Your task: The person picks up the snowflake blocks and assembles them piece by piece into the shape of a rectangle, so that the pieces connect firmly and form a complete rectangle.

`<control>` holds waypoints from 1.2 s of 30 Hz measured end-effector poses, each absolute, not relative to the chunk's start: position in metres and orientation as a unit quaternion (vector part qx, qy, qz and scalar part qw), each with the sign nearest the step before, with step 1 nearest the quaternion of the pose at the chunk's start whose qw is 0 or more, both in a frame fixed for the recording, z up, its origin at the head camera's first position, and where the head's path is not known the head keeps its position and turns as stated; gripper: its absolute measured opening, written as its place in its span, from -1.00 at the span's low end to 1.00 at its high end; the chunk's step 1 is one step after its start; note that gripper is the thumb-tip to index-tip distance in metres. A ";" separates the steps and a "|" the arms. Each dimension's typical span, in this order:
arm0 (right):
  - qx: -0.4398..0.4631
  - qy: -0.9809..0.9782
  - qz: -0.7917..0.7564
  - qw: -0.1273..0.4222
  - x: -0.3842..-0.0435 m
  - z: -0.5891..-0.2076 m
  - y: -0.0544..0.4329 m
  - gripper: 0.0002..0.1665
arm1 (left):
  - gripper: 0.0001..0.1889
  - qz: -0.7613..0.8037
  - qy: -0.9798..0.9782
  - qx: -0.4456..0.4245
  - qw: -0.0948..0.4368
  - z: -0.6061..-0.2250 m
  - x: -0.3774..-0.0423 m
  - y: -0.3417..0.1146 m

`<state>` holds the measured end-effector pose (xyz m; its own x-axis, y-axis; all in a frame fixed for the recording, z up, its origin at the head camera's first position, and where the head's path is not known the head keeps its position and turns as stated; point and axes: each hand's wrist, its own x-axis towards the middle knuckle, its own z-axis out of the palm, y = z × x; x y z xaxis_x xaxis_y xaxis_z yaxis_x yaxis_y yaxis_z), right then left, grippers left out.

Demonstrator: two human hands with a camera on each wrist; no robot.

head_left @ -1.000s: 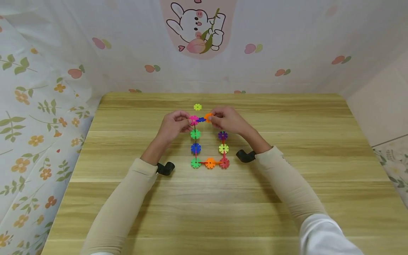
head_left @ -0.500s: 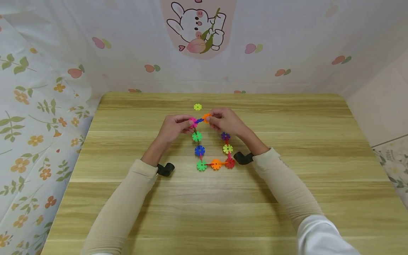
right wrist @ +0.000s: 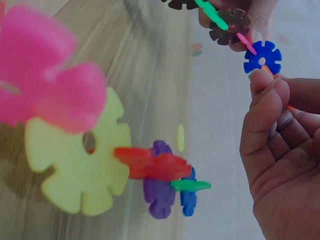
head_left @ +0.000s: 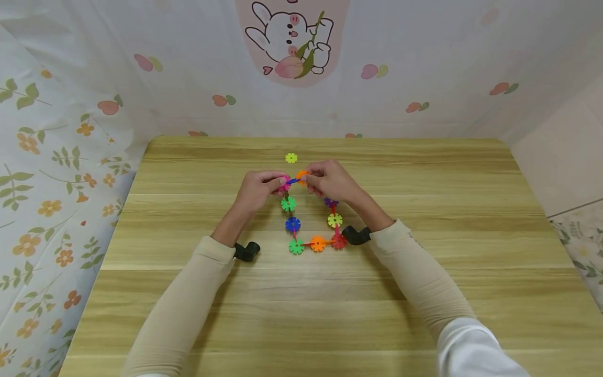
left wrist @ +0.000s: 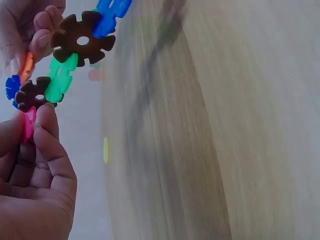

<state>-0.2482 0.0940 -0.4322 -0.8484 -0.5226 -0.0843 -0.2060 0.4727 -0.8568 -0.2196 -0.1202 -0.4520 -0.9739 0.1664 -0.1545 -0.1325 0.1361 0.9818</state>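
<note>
Notched plastic snowflake discs are slotted together into a chain. My left hand (head_left: 256, 189) pinches a pink disc (left wrist: 29, 124) at the chain's far left corner. With thumb and fingertips, my right hand (head_left: 332, 182) pinches an orange disc (head_left: 301, 175). A blue disc (right wrist: 262, 56) links these two. Below the left hand run brown (left wrist: 82, 40), green (head_left: 288, 204) and blue (head_left: 292, 224) discs. Along the near side are a green (head_left: 297, 246), an orange (head_left: 317, 243) and a red disc (head_left: 338, 241). The right side climbs through yellow (head_left: 335, 220) to purple (head_left: 331, 202), partly hidden by the right hand.
A loose yellow-green disc (head_left: 291, 157) lies on the wooden table (head_left: 301, 314) beyond the hands. Behind the table's far edge hangs a printed curtain (head_left: 188, 63). Black camera mounts (head_left: 356, 235) stick out from both wrists, the right one close to the red disc.
Both hands have come slightly nearer, the right also shifting left, still pinching the same discs. The blue link has tilted, and the chain's near side has swung to the right.
</note>
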 end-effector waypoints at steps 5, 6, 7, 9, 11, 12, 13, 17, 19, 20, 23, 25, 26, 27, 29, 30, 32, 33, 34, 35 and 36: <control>-0.219 0.844 -0.457 0.177 -0.248 -0.431 0.094 -0.62 | -0.76 0.647 0.754 0.022 0.116 -0.450 -0.219 -0.120; -0.220 0.844 -0.456 0.178 -0.249 -0.431 0.094 -0.62 | -0.75 0.643 0.757 0.023 0.115 -0.449 -0.219 -0.121; -0.221 0.844 -0.454 0.179 -0.249 -0.431 0.094 -0.61 | -0.75 0.640 0.760 0.024 0.113 -0.449 -0.219 -0.121; -0.220 0.844 -0.454 0.183 -0.251 -0.432 0.094 -0.61 | -0.74 0.637 0.763 0.028 0.111 -0.449 -0.219 -0.121; -0.220 0.842 -0.456 0.186 -0.252 -0.432 0.094 -0.61 | -0.71 0.636 0.763 0.037 0.110 -0.448 -0.219 -0.121; -0.219 0.841 -0.458 0.188 -0.253 -0.432 0.094 -0.61 | -0.70 0.637 0.762 0.041 0.110 -0.448 -0.219 -0.121; -0.218 0.840 -0.459 0.190 -0.254 -0.432 0.094 -0.61 | -0.68 0.641 0.758 0.046 0.113 -0.448 -0.219 -0.120; -0.215 0.840 -0.460 0.194 -0.256 -0.432 0.094 -0.63 | -0.64 0.657 0.741 0.053 0.126 -0.450 -0.220 -0.119; -0.214 0.841 -0.456 0.195 -0.257 -0.433 0.093 -0.64 | -0.62 0.664 0.734 0.053 0.132 -0.451 -0.221 -0.118; -0.214 0.842 -0.455 0.196 -0.258 -0.433 0.092 -0.64 | -0.62 0.667 0.731 0.053 0.134 -0.452 -0.221 -0.118; -0.216 0.841 -0.451 0.207 -0.261 -0.433 0.091 -0.65 | -0.62 0.669 0.728 0.055 0.136 -0.453 -0.221 -0.117; -0.222 0.841 -0.447 0.210 -0.264 -0.432 0.091 -0.65 | -0.63 0.667 0.732 0.054 0.131 -0.453 -0.221 -0.117; -0.223 0.839 -0.449 0.212 -0.267 -0.431 0.092 -0.67 | -0.64 0.666 0.733 0.053 0.130 -0.453 -0.220 -0.118; -0.225 0.837 -0.451 0.212 -0.269 -0.429 0.092 -0.67 | -0.64 0.664 0.735 0.052 0.127 -0.453 -0.220 -0.118; -0.229 0.837 -0.452 0.205 -0.276 -0.427 0.093 -0.67 | -0.65 0.660 0.740 0.048 0.125 -0.454 -0.220 -0.119; -0.230 0.838 -0.453 0.201 -0.279 -0.426 0.093 -0.67 | -0.66 0.657 0.742 0.047 0.125 -0.454 -0.220 -0.119; -0.228 0.835 -0.459 0.197 -0.287 -0.423 0.093 -0.65 | -0.66 0.658 0.741 0.046 0.126 -0.454 -0.220 -0.120; -0.229 0.838 -0.456 0.193 -0.290 -0.422 0.092 -0.64 | -0.66 0.659 0.740 0.045 0.127 -0.454 -0.220 -0.120; -0.230 0.841 -0.451 0.190 -0.294 -0.421 0.091 -0.62 | -0.67 0.661 0.738 0.045 0.127 -0.454 -0.220 -0.120; -0.230 0.843 -0.448 0.190 -0.297 -0.419 0.090 -0.62 | -0.67 0.664 0.736 0.044 0.128 -0.454 -0.220 -0.120; -0.231 0.845 -0.443 0.188 -0.301 -0.418 0.089 -0.61 | -0.67 0.665 0.734 0.044 0.128 -0.454 -0.220 -0.120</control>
<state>-0.3008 0.0891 -0.4183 -0.8226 -0.5570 -0.1139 -0.2231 0.5006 -0.8364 -0.2195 -0.1197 -0.4539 -0.9632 0.2355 -0.1295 -0.1059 0.1106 0.9882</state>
